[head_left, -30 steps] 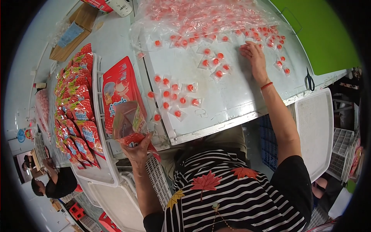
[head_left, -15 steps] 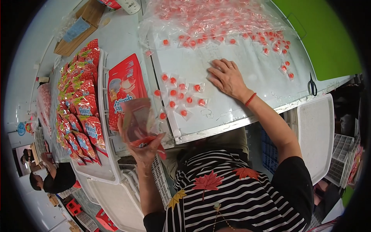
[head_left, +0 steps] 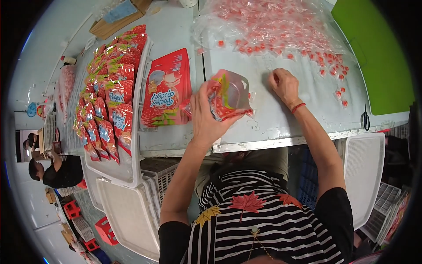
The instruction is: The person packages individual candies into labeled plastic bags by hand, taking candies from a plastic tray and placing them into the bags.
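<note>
My left hand grips a red snack pouch with strawberry print. Its mouth gapes, showing the silvery inside, and it is held above the table near the seam. To the right of the pouch, my right hand is closed with its fingers curled; what they hold, if anything, is hidden. A small wrapped red candy shows at the pouch's right edge, and the pouch hides part of the table behind it. Left of my left hand lies a stack of flat red pouches.
Filled pouches stand in rows in a white tray at the left. Many wrapped candies lie under clear plastic at the back. Black scissors lie at the right near a green board. Another person is at far left.
My left hand has carried the pouch from the stack rightward over the loose candies' spot, its mouth now wide. My right hand has curled up from lying spread on the table. The view has shifted.
</note>
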Available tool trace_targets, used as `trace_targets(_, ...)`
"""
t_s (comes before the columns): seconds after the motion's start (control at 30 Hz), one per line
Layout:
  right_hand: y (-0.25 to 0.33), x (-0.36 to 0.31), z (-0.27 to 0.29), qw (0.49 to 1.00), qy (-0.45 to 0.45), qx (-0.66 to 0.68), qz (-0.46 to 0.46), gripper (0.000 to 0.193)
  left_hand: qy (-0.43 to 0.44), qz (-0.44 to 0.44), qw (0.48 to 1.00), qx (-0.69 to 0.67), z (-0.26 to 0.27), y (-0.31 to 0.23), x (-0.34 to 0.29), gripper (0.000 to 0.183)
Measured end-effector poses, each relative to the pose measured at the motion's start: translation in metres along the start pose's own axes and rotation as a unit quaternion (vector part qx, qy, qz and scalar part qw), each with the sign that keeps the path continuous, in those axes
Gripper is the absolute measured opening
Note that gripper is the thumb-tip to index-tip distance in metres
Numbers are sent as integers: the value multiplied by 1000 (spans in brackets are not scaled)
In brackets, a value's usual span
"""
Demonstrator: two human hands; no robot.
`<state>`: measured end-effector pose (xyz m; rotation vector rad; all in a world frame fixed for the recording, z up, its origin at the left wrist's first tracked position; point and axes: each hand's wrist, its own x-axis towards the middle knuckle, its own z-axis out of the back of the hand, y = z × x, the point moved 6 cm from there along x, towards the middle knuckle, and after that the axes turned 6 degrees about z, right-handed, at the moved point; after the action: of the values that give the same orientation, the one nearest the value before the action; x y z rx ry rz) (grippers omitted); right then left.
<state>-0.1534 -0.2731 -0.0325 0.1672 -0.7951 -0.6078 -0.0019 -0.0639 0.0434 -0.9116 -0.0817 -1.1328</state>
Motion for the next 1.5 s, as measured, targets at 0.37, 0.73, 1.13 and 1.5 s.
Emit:
trace_targets(0.37,125,49,31,946,144,279,-76,26,10,-3,1000,19,-14,8,0,107)
trace_targets(0.73,122,47,13,960,223,166,-32,26,19,-19,1000,15,-21,16,-3,105)
trace_targets(1.13,153,78,22,970,6,237,-44,20,-49,-10,999,-4,-10,6,-2,108)
trace_targets(1.5,172,61,42,946,95,307,-30,26,-89,44,994,-49,-1,21,-5,105)
